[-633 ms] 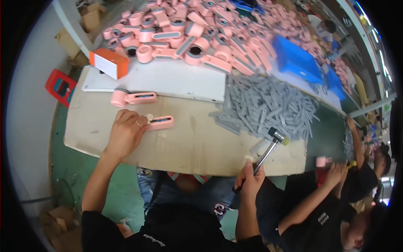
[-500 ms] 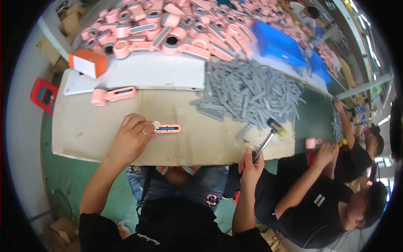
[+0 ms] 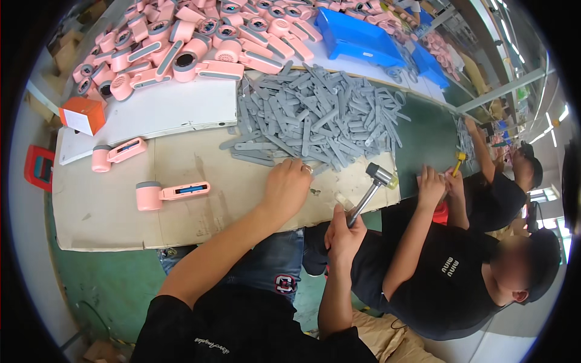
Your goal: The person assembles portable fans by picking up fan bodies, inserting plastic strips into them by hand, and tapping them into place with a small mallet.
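On the cardboard sheet (image 3: 121,227), left of the person's forearms, lies a pink handheld fan (image 3: 164,194), apart from both hands. Its handle slot faces up, probably so that the blue battery-like cylinder (image 3: 190,189) inside stays within reach from above. The left hand (image 3: 289,187) is at the near edge of the heap of grey strips (image 3: 321,115), fingers bent downward; whether they pinch a strip cannot be told, as the hand's back hides the tips. The heap seems placed there for easy picking. The right hand (image 3: 346,235) is wrapped around the lower handle of a mallet (image 3: 367,198); its raised head, presumably, leaves the left hand room.

The fan's long axis runs nearly left to right: the round head sits at the left, while the handle points right and slightly away from the person. A second pink fan (image 3: 103,160), farther off by the white board (image 3: 175,109), slants more steeply, its handle pointing away and to the right. The mallet's shaft also points away and rightward, its yellowish face toward the right.
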`<state>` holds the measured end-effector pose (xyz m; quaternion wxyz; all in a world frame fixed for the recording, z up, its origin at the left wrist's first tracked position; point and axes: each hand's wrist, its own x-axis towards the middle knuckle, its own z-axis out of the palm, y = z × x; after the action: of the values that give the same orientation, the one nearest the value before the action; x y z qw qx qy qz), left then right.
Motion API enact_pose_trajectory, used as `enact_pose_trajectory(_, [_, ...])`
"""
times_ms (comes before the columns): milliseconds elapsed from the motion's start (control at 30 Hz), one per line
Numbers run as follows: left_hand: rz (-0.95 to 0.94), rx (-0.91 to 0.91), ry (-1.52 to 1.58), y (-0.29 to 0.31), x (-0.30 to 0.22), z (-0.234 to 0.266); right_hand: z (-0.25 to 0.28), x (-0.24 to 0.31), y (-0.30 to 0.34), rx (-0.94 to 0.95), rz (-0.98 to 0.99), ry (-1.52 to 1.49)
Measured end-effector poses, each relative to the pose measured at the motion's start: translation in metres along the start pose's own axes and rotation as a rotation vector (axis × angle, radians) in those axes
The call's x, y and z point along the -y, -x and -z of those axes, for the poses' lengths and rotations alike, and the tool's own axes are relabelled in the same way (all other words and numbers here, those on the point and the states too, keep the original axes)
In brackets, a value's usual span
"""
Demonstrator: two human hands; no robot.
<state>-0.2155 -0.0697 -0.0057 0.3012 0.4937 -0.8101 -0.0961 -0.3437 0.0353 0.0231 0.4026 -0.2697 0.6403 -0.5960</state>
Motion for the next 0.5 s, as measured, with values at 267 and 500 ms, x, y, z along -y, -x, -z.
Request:
enact_pose_trajectory(267, [0.698,0.188,1.134,0.042,-0.011,0.062,-0.026,-0.003,0.025,0.140,-0.119,-0.103])
enact_pose_trajectory(500, [0.878,-0.117,1.489,0.113,0.007,0.094,-0.079,-0.020,0.055,0.429,0.104,0.083])
